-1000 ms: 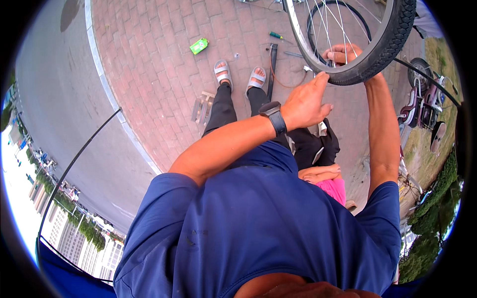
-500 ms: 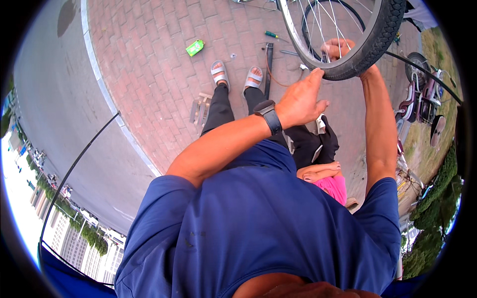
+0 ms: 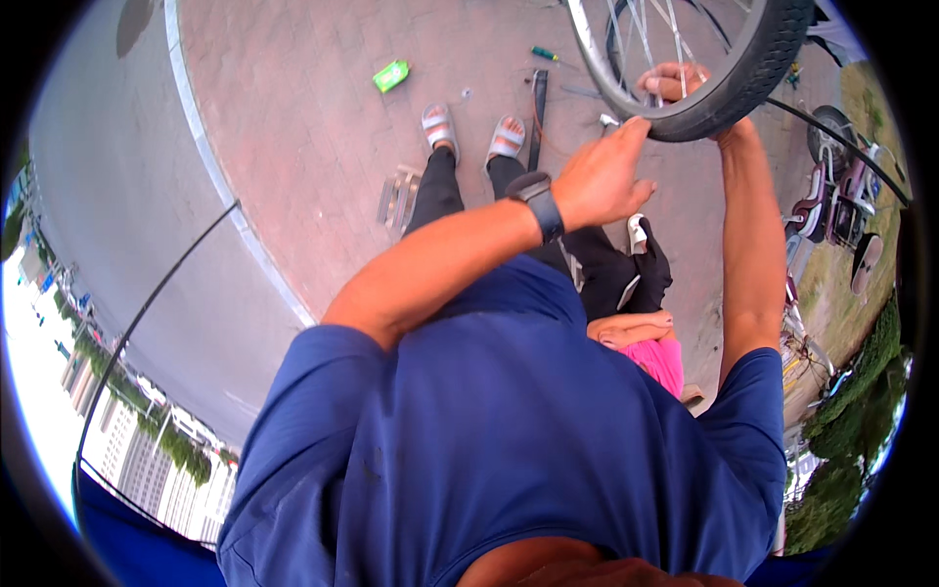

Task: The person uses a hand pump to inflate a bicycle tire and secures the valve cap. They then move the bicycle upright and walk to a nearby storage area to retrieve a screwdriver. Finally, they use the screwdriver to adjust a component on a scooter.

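Observation:
A bicycle wheel (image 3: 763,78) with a black tyre and silver spokes fills the upper right, raised above the pavement. My right hand (image 3: 675,86) is closed around its rim, fingers showing between the spokes, palm partly hidden by the tyre. My left hand (image 3: 602,176), below a dark wristwatch (image 3: 536,205), has fingertips against the tyre's lower edge and thumb apart from them. Beyond the hands lie a green-handled screwdriver (image 3: 544,53), a dark bar or pump (image 3: 537,122) with a thin hose, and a green packet (image 3: 390,75).
A seated person in pink (image 3: 650,357) is close on my right. A low wooden stool (image 3: 396,196) stands by my sandalled feet. Bicycles or scooters (image 3: 831,205) are at the right beside grass (image 3: 871,293). A kerb (image 3: 254,249) borders the road (image 3: 117,196) at left.
The ground, wheel and both hands appear somewhat higher in the picture than a second ago. The hands keep much the same places on the wheel.

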`<control>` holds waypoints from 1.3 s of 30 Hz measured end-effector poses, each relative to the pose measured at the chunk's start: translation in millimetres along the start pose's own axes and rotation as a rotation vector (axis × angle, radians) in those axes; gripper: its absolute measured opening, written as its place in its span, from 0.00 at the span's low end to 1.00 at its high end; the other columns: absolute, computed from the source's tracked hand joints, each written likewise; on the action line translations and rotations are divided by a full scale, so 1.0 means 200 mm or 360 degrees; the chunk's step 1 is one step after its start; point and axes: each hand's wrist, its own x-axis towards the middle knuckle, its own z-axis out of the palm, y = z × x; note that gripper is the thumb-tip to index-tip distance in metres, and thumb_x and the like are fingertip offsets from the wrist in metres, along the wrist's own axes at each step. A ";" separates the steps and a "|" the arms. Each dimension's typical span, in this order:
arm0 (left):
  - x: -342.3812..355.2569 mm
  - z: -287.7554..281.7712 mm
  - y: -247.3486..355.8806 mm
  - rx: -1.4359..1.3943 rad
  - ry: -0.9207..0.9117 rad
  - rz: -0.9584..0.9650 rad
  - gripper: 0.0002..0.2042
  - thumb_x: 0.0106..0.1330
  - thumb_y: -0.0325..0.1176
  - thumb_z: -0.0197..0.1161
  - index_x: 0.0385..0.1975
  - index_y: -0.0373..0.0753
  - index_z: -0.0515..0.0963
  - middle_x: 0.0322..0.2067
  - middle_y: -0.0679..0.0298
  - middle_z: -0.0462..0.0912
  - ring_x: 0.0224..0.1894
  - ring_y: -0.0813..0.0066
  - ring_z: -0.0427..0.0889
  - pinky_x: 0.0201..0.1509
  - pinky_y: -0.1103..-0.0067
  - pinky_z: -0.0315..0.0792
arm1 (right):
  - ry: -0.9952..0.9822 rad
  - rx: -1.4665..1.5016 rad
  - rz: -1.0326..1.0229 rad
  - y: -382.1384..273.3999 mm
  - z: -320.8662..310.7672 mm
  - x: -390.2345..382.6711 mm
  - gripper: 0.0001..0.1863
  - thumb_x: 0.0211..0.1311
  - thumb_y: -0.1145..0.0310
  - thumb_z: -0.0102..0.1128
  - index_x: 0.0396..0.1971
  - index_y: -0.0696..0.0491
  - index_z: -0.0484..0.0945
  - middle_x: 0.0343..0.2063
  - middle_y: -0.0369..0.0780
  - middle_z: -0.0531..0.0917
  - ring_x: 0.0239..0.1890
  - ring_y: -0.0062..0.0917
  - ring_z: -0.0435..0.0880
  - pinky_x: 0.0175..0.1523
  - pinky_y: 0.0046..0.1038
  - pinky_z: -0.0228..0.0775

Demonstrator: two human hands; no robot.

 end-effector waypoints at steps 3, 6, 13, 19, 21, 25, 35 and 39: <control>0.01 -0.02 0.02 -0.0061 -0.0092 -0.0115 0.30 0.56 0.34 0.67 0.56 0.28 0.62 0.42 0.42 0.79 0.45 0.46 0.81 0.49 0.61 0.75 | 0.0059 -0.0460 -0.0055 -0.04 0.00 0.00 0.19 0.58 0.51 0.67 0.27 0.54 0.81 0.19 0.29 0.74 0.21 0.14 0.71 0.26 0.22 0.61; 0.01 -0.06 0.04 0.0039 -0.0090 -0.0117 0.27 0.56 0.34 0.67 0.51 0.28 0.64 0.39 0.40 0.80 0.42 0.42 0.81 0.46 0.59 0.74 | 0.0059 -0.0197 -0.0034 -0.04 0.00 0.00 0.18 0.60 0.52 0.66 0.26 0.53 0.79 0.18 0.28 0.73 0.22 0.11 0.71 0.26 0.20 0.59; 0.02 -0.06 0.04 0.0110 -0.0166 -0.0125 0.23 0.55 0.35 0.67 0.45 0.27 0.67 0.34 0.41 0.80 0.40 0.41 0.80 0.43 0.57 0.74 | 0.0097 -0.0305 0.0064 0.01 0.00 0.01 0.18 0.61 0.51 0.64 0.27 0.52 0.78 0.20 0.27 0.73 0.22 0.11 0.69 0.26 0.19 0.59; 0.03 -0.04 0.03 0.0106 -0.0123 -0.0069 0.23 0.56 0.35 0.67 0.44 0.28 0.66 0.33 0.42 0.79 0.40 0.41 0.80 0.43 0.57 0.74 | 0.0126 -0.0238 0.0022 -0.03 0.02 -0.02 0.20 0.59 0.48 0.65 0.26 0.52 0.78 0.18 0.28 0.72 0.21 0.12 0.68 0.26 0.20 0.58; 0.03 -0.06 0.04 0.0097 -0.0194 -0.0100 0.23 0.56 0.35 0.68 0.44 0.28 0.66 0.34 0.41 0.79 0.40 0.40 0.80 0.44 0.56 0.73 | 0.0101 -0.0477 0.0107 0.00 -0.03 0.02 0.21 0.59 0.48 0.65 0.29 0.54 0.80 0.19 0.28 0.72 0.21 0.12 0.68 0.26 0.20 0.58; 0.03 -0.08 0.04 0.0115 -0.0185 -0.0086 0.24 0.56 0.35 0.67 0.45 0.28 0.66 0.34 0.41 0.79 0.40 0.39 0.79 0.44 0.56 0.73 | 0.0073 -0.0244 0.0056 -0.02 0.00 0.00 0.21 0.59 0.51 0.66 0.37 0.57 0.83 0.21 0.30 0.77 0.23 0.13 0.74 0.27 0.18 0.65; 0.04 -0.09 0.02 0.0110 -0.0206 -0.0031 0.25 0.56 0.35 0.67 0.48 0.28 0.66 0.35 0.41 0.80 0.41 0.40 0.79 0.44 0.57 0.73 | 0.0128 0.0091 0.0116 0.03 -0.01 0.00 0.20 0.55 0.54 0.73 0.36 0.56 0.83 0.20 0.29 0.77 0.21 0.11 0.74 0.25 0.17 0.66; 0.04 -0.09 0.05 0.0138 -0.0232 -0.0035 0.25 0.56 0.35 0.67 0.48 0.28 0.66 0.35 0.41 0.79 0.41 0.40 0.79 0.44 0.57 0.73 | 0.0072 0.0141 0.0113 0.01 0.01 -0.02 0.20 0.56 0.55 0.72 0.37 0.57 0.82 0.21 0.29 0.78 0.21 0.11 0.74 0.25 0.16 0.66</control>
